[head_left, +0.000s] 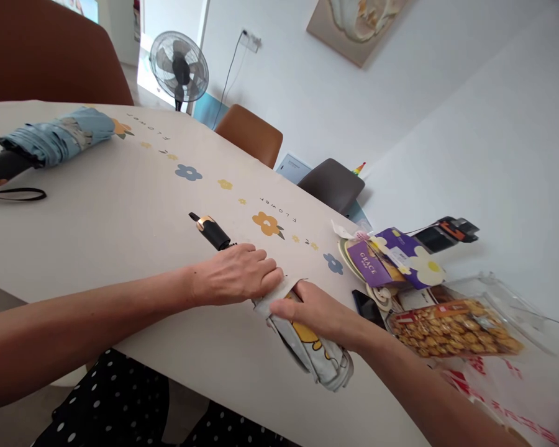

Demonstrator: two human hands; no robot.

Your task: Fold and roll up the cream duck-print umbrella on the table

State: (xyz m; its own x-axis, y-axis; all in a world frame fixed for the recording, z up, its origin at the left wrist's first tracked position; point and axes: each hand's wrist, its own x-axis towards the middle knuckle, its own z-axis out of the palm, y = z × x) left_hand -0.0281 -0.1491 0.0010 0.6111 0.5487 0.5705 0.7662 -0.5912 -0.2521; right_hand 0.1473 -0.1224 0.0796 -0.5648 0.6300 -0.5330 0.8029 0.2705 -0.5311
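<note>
A folding umbrella (pixel 323 360) in white cloth with a yellow print lies across the table in front of me. Its black handle (pixel 214 233) with a gold band points up and left. My left hand (pixel 242 273) is closed around the umbrella near the handle end, hiding that part of the cloth. My right hand (pixel 317 310) wraps the rolled cloth just beyond it, thumb on top. The two hands nearly touch. At the far left lies another folding umbrella (pixel 65 136), light blue and rolled up, with a black handle and a wrist loop.
The white table (pixel 135 248) carries printed flowers. On the right are a purple box (pixel 370 264), a dark phone (pixel 368 307), a pack of cookies (pixel 456 329) and a plastic bag (pixel 517 397). Chairs (pixel 251 133) and a standing fan (pixel 179 67) are beyond the table.
</note>
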